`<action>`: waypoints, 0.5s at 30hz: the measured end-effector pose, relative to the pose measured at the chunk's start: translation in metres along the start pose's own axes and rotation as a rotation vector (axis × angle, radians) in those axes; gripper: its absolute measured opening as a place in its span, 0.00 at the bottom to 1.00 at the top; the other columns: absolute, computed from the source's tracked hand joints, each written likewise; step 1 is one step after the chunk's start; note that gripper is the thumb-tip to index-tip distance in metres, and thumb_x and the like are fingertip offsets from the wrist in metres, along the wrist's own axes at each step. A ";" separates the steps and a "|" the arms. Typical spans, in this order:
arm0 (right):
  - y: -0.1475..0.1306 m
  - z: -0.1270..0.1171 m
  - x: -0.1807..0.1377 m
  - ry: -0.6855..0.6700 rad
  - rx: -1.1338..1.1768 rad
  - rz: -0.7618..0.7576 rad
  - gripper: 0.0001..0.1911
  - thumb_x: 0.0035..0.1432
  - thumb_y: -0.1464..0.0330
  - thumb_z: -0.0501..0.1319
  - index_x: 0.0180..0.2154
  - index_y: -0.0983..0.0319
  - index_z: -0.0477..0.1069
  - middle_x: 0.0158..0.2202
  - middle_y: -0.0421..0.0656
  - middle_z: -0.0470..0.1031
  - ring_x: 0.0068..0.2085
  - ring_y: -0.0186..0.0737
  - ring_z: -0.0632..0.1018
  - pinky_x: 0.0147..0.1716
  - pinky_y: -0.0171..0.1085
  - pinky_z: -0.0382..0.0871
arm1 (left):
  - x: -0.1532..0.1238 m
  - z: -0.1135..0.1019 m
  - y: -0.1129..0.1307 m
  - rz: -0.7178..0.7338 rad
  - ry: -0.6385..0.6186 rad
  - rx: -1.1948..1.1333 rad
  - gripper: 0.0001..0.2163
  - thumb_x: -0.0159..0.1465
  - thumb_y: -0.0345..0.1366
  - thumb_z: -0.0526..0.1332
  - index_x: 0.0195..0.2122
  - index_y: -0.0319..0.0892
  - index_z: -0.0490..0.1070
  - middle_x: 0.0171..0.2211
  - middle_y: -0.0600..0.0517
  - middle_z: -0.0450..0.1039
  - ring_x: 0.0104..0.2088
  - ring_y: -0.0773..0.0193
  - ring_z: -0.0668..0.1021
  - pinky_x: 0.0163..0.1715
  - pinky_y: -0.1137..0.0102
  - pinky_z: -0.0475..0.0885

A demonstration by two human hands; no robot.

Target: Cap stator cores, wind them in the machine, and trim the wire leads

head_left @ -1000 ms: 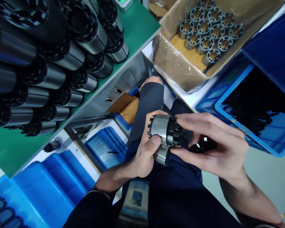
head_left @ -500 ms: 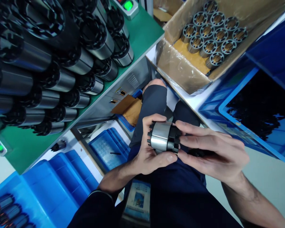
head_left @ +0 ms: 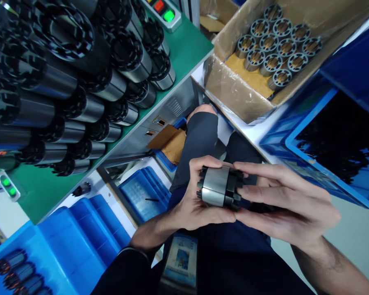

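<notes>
Clock positions are read from the stator core (head_left: 214, 186), a short steel cylinder with black toothed ends, held before the wearer. Its long axis lies almost level, from 9 to 3 o'clock, the 3 o'clock end slightly lower in view. The core sits directly between the hands: its steel body lies within the left hand (head_left: 193, 207), at 9 o'clock, and its black end faces the right hand (head_left: 292, 200), at 3 o'clock. Both hands are in contact; the left has the closer, fuller hold.

The left hand is clamped on the steel body, with fingers over the 12 o'clock side and the thumb along the 6 o'clock side. The right hand is half curled, its digits a little parted and their tips gathered on the black end, the lowest just at the left thumb's tip. The hollow of the right hand is in shadow; whether it encloses anything further cannot be told.

Beyond lie a trousered leg (head_left: 202, 133) toward 11 o'clock; a blue tray (head_left: 140, 194) at 9; a carton (head_left: 236, 92) of bare slotted cores (head_left: 270, 65) at 1; and a green surface (head_left: 189, 45), bearing many black-capped cores (head_left: 70, 86), at 10.
</notes>
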State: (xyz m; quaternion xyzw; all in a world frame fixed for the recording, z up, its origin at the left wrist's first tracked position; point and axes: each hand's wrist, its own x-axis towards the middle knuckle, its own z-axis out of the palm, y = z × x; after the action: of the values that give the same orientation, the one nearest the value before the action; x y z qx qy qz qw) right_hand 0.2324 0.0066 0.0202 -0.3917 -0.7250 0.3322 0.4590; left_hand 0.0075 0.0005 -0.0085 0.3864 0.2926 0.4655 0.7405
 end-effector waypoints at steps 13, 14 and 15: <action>0.008 0.017 -0.007 0.076 0.031 0.036 0.30 0.65 0.68 0.84 0.67 0.52 0.86 0.67 0.51 0.87 0.29 0.36 0.82 0.23 0.41 0.80 | -0.008 -0.003 -0.001 -0.161 -0.032 -0.031 0.36 0.74 0.54 0.77 0.72 0.54 0.57 0.44 0.50 0.83 0.40 0.54 0.87 0.44 0.57 0.83; 0.008 0.016 -0.008 0.071 0.039 0.039 0.30 0.65 0.68 0.84 0.66 0.52 0.87 0.67 0.51 0.87 0.30 0.37 0.84 0.25 0.41 0.82 | -0.008 -0.003 -0.002 -0.151 -0.036 -0.034 0.37 0.73 0.54 0.77 0.71 0.53 0.57 0.41 0.52 0.81 0.39 0.54 0.86 0.44 0.57 0.82; 0.008 0.016 -0.008 0.064 0.044 0.052 0.29 0.64 0.67 0.85 0.65 0.52 0.87 0.67 0.51 0.87 0.34 0.40 0.87 0.27 0.41 0.83 | -0.007 -0.002 -0.003 -0.137 -0.027 -0.033 0.36 0.72 0.54 0.78 0.70 0.52 0.57 0.38 0.53 0.80 0.38 0.53 0.85 0.45 0.57 0.82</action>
State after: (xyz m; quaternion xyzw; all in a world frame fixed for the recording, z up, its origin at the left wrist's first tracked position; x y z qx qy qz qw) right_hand 0.2217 0.0015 0.0040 -0.4106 -0.6919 0.3473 0.4817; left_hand 0.0045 -0.0064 -0.0119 0.3594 0.3005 0.4132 0.7809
